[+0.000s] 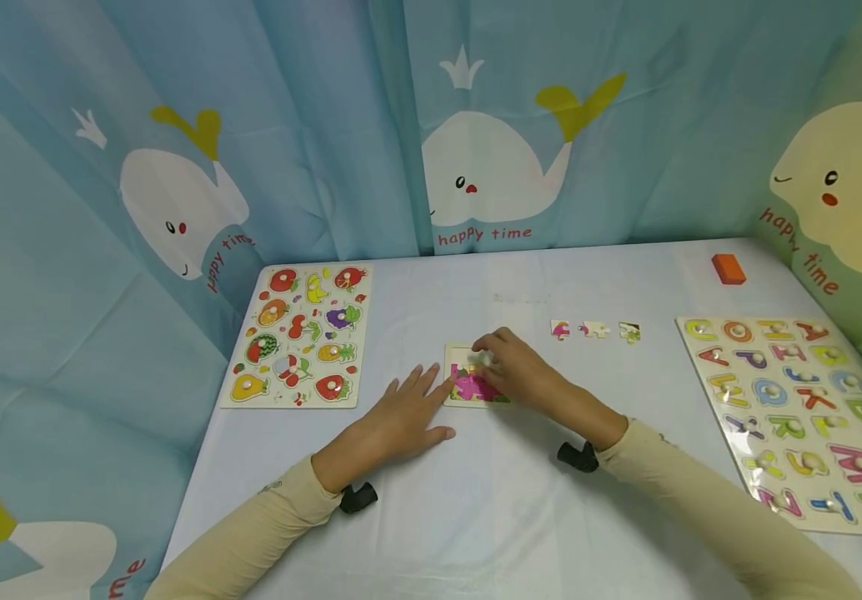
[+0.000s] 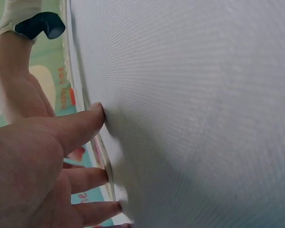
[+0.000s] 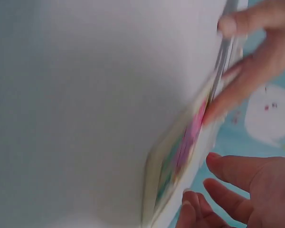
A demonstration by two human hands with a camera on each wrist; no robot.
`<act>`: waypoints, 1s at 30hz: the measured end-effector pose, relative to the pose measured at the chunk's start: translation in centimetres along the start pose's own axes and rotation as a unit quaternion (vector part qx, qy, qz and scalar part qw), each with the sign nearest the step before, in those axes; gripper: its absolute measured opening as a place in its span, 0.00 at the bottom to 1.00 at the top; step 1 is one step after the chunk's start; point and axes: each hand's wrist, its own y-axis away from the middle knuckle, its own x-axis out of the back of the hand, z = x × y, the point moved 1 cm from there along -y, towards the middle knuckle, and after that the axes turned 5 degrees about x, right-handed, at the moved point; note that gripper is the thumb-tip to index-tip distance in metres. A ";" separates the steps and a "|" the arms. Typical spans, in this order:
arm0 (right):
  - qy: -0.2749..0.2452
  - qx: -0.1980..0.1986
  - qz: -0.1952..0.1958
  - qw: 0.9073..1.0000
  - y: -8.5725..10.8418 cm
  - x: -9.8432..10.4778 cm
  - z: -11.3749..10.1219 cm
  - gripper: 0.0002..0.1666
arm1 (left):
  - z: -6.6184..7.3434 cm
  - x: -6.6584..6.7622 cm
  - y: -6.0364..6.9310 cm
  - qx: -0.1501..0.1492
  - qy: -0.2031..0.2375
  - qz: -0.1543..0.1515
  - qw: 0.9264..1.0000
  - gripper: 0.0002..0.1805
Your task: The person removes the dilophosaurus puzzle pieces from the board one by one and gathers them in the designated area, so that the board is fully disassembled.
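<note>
A small jigsaw board with a pink picture lies flat at mid-table, its upper part showing pale. My left hand rests on the table with spread fingers, one fingertip touching the board's left side. Over the board's upper right hovers my right hand, fingers loosely bent; in the right wrist view its fingertips stand apart and I see no piece between them. Three loose jigsaw pieces lie right of the board: a pink one, a pale one and a green-and-white one.
A fruit knob puzzle board lies to the left. The letter knob puzzle board lies to the right, with an orange-red block behind it. A blue whale-print curtain hangs around the table's back and sides.
</note>
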 end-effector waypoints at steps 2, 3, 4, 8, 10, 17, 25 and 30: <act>0.006 0.028 0.001 1.000 -0.3 -0.9 -0.8 0.22 | 0.0 0.0 0.0 -0.001 -0.003 0.000 1.000 0.43; 0.010 0.036 0.000 0.999 -0.4 -1.3 -1.0 0.22 | 0.0 -0.1 -0.1 -0.002 -0.005 0.001 1.000 0.43; 0.012 0.043 0.001 0.999 -0.5 -1.7 -1.1 0.22 | 0.0 0.0 0.0 -0.004 -0.004 0.002 1.000 0.43; 0.027 0.068 0.017 0.997 -0.5 -2.7 -1.1 0.20 | 0.0 0.1 0.0 -0.010 -0.002 0.004 1.000 0.43; 0.033 0.075 0.024 0.996 -0.4 -2.8 -1.1 0.19 | 0.0 0.1 0.1 -0.011 0.000 0.005 1.000 0.43; 0.050 0.078 0.015 0.996 -0.5 -2.9 -1.4 0.20 | -0.3 0.0 0.3 -0.013 0.007 0.002 1.000 0.42; 0.059 0.068 0.000 0.996 -0.7 -2.6 -1.5 0.17 | -0.8 -0.1 0.7 -0.023 0.011 0.000 1.000 0.40; 0.040 0.069 -0.002 0.997 -0.7 -2.5 -1.5 0.14 | -0.9 0.0 0.8 -0.023 0.019 -0.004 1.000 0.40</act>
